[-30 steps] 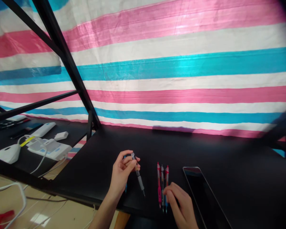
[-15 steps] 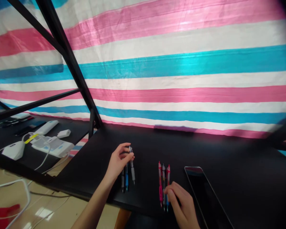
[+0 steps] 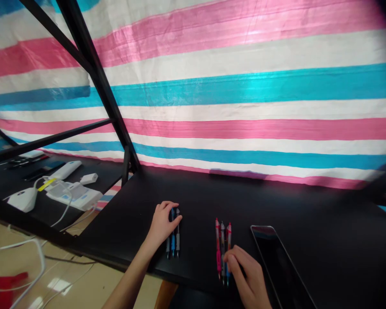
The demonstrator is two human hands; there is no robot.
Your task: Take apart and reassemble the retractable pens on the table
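Observation:
Three pens lie side by side under my left hand (image 3: 161, 221): a dark one (image 3: 167, 247), a blue one (image 3: 173, 244) and a grey-gripped pen (image 3: 178, 242) on the right. My left thumb crosses the grey-gripped pen and the fingers curl over the pens' upper ends, hiding part of them. To the right lies a second row: a pink pen (image 3: 218, 253), a dark clear-barrelled pen (image 3: 223, 244) and a red-topped pen with a blue lower part (image 3: 229, 231). My right hand (image 3: 247, 272) pinches this last pen low on its barrel, with the fingertips partly covering it.
A dark phone (image 3: 279, 266) lies right of my right hand on the black table (image 3: 193, 189). A black metal frame (image 3: 106, 90) and a striped plastic sheet (image 3: 244, 90) stand behind. Leftward, another table carries white chargers (image 3: 80, 195) and cables.
My left hand has lowered the grey-gripped pen and straightened it alongside the blue and dark pens. My right hand stays at its pen. The view has shifted slightly.

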